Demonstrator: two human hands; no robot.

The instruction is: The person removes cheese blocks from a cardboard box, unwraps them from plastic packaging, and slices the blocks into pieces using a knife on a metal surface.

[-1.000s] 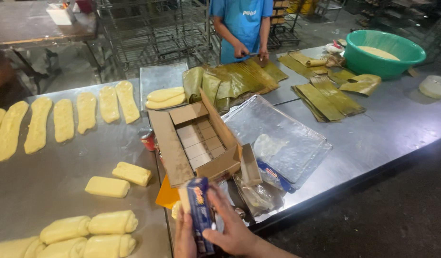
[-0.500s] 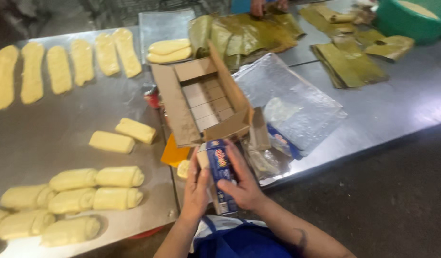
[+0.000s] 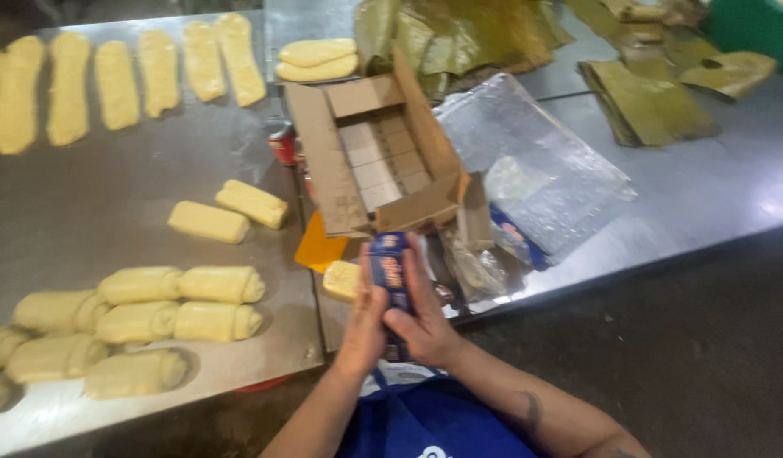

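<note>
Slim blue packet (image 3: 391,276), upright, slightly tilted, at the table's near edge, below the open carton

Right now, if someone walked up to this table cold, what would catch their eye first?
Probably the blue packet held upright between the left hand and right hand at the table's near edge. Just behind it sits an open cardboard box packed with pale wrapped blocks. To the left, rows of yellow dough rolls cover the metal table, and green leaves lie at the far right.
</note>
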